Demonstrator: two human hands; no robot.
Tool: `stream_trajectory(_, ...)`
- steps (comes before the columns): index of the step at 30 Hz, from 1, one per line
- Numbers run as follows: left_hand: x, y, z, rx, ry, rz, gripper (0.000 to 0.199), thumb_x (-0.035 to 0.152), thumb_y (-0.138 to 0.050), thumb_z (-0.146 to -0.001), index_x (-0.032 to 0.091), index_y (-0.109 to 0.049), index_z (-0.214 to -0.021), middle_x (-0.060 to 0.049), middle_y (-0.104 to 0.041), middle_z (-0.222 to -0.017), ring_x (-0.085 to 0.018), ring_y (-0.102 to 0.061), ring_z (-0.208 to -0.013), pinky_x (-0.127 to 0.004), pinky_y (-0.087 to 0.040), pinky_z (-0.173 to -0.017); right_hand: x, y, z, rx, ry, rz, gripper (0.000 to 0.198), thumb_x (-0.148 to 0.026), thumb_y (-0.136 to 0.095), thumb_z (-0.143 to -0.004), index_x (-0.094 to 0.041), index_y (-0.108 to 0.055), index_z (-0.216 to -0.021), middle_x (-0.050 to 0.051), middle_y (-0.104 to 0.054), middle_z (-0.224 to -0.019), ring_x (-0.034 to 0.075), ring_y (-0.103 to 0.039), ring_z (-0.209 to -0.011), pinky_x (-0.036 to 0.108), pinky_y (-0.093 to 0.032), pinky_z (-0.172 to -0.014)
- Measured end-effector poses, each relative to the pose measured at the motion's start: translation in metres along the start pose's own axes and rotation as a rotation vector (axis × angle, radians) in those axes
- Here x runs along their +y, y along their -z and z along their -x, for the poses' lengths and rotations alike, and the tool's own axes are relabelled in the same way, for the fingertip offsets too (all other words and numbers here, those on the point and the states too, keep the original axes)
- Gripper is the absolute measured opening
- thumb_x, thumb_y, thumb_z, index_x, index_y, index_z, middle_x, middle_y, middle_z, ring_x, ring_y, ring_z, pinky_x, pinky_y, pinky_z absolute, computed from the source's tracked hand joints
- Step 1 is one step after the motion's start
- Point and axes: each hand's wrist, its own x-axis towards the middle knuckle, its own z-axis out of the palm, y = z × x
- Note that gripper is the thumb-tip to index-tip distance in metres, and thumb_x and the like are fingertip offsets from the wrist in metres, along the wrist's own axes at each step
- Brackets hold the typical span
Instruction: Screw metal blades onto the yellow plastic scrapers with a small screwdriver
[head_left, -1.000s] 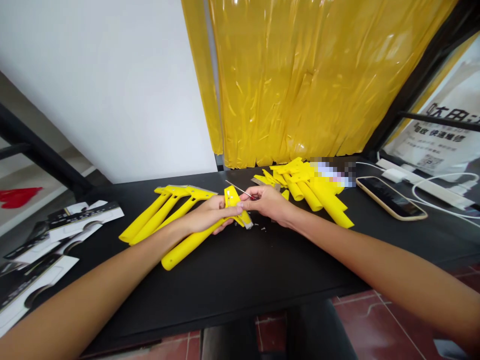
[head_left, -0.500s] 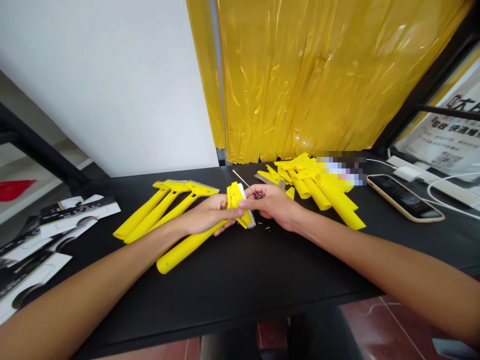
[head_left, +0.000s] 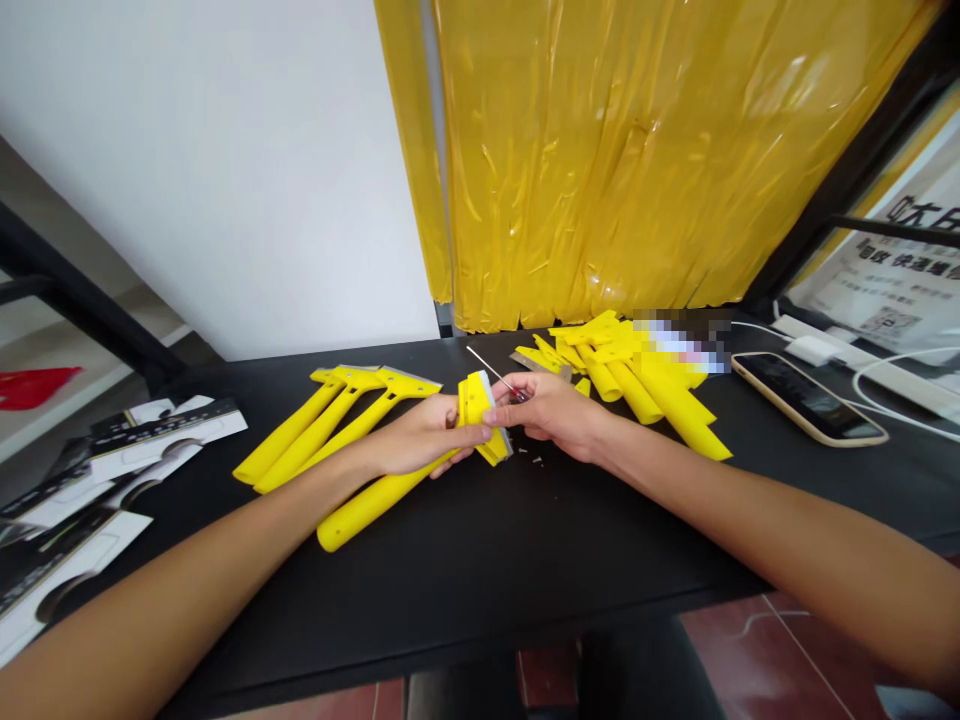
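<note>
My left hand [head_left: 427, 437] is closed around the neck of a yellow scraper [head_left: 375, 505], whose tube handle slants down to the left. A yellow cover plate and a white strip [head_left: 478, 392] lie across the scraper's head. My right hand [head_left: 555, 415] grips a thin screwdriver [head_left: 491, 368] with its shaft pointing up and left. The right fingertips also touch the edge of the scraper's head. Below them, small screws [head_left: 536, 461] lie on the black table [head_left: 480, 580]. To the left rest several yellow scrapers [head_left: 300, 430] with metal blades.
More yellow handles [head_left: 645, 395] and small yellow plates [head_left: 536, 355] are piled at the back right. A phone [head_left: 810, 398] with white cables lies farther right. Printed cards [head_left: 172, 440] are stacked at the left. Yellow plastic sheeting [head_left: 637, 160] hangs behind the table.
The view has shifted slightly, so things sit a little lower and to the right on the left side. Both hands keep their grips, with the screwdriver still held away from the scraper's head.
</note>
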Motion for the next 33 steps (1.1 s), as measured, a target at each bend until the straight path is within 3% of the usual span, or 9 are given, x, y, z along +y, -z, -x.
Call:
stream_trajectory(5,-0.0023,0.0009,-0.0008,0.008,-0.032,0.002,0.03,0.037,-0.064,-0.091,0.018,-0.051,-0.072,0.006,-0.051,-0.054,-0.007,-0.048,-0.039,-0.019,-0.036,-0.038,-0.0001,-0.0002,-0.0002,-0.027,-0.011,-0.021,0.039,-0.028,-0.091,-0.056,-0.019,-0.062,-0.08,-0.008,-0.051,-0.065,0.002,-0.025,-0.044,0.023,-0.009,-0.04)
stream_trajectory(12,-0.0009,0.001,-0.0003,-0.027,-0.035,-0.003,0.034,0.038,-0.055,-0.097,0.017,-0.051,-0.071,0.005,-0.052,-0.056,-0.007,-0.048,-0.04,-0.02,-0.037,-0.04,0.0051,-0.0014,-0.0027,0.017,-0.004,0.033,0.036,-0.031,-0.09,-0.059,-0.019,-0.062,-0.08,-0.007,-0.052,-0.066,0.003,-0.026,-0.045,0.022,-0.012,-0.039)
stream_trajectory(18,-0.0044,0.0066,0.0005,-0.033,-0.025,0.055,0.031,0.036,-0.056,-0.096,0.016,-0.054,-0.072,0.003,-0.054,-0.057,-0.007,-0.048,-0.04,-0.02,-0.038,-0.042,-0.0023,0.0044,0.0005,-0.042,-0.003,0.043,0.034,-0.042,-0.085,-0.068,-0.02,-0.068,-0.087,-0.011,-0.033,-0.05,0.005,-0.015,-0.044,0.024,-0.008,-0.041)
stream_trajectory(25,-0.0082,0.0059,0.0026,-0.048,-0.046,0.048,0.031,0.038,-0.06,-0.094,0.016,-0.054,-0.073,0.003,-0.055,-0.058,-0.007,-0.048,-0.041,-0.019,-0.037,-0.04,-0.002,0.0022,0.0023,-0.013,-0.014,0.03,0.035,-0.041,-0.086,-0.068,-0.02,-0.066,-0.086,-0.01,-0.04,-0.053,0.003,-0.018,-0.043,0.024,-0.009,-0.041)
stream_trajectory(33,-0.0102,0.0053,0.0032,-0.06,-0.044,0.025,0.031,0.039,-0.061,-0.094,0.015,-0.054,-0.076,0.003,-0.055,-0.06,-0.007,-0.048,-0.042,-0.018,-0.038,-0.039,0.0003,0.0071,0.0022,-0.112,-0.067,-0.011,0.034,-0.04,-0.085,-0.07,-0.021,-0.062,-0.086,-0.012,-0.037,-0.053,0.003,-0.016,-0.042,0.022,-0.009,-0.039)
